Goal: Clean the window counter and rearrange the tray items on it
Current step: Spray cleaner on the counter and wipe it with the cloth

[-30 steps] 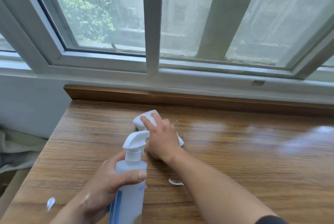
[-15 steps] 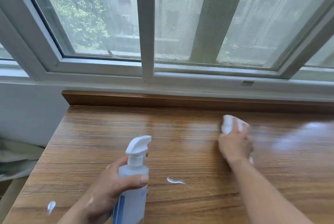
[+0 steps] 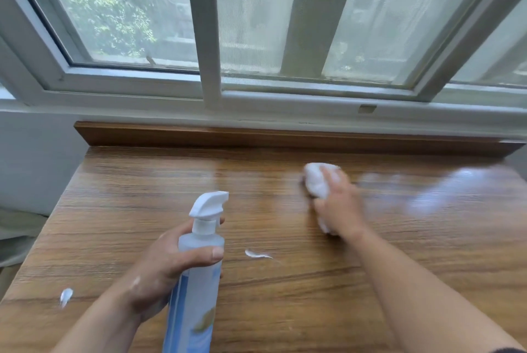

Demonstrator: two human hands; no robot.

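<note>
The wooden window counter [image 3: 119, 210] fills the lower view. My left hand [image 3: 168, 267] grips a clear spray bottle [image 3: 196, 290] with a white trigger head, held upright above the near edge. My right hand [image 3: 339, 207] presses a crumpled white cloth [image 3: 316, 178] flat on the counter toward the back right, fingers spread over it. A damp, shiny streak [image 3: 445, 196] lies on the wood to the right of the cloth. No tray is in view.
Two small white scraps lie on the counter: one [image 3: 256, 254] near the middle, one [image 3: 66, 295] at the near left. A raised wooden ledge [image 3: 256, 137] and the window frame [image 3: 211, 67] back the counter. The counter's left edge drops off beside a wall.
My right hand slid the cloth from beside the bottle to the right across the counter and has held roughly there. The left hand with the bottle stayed nearly still.
</note>
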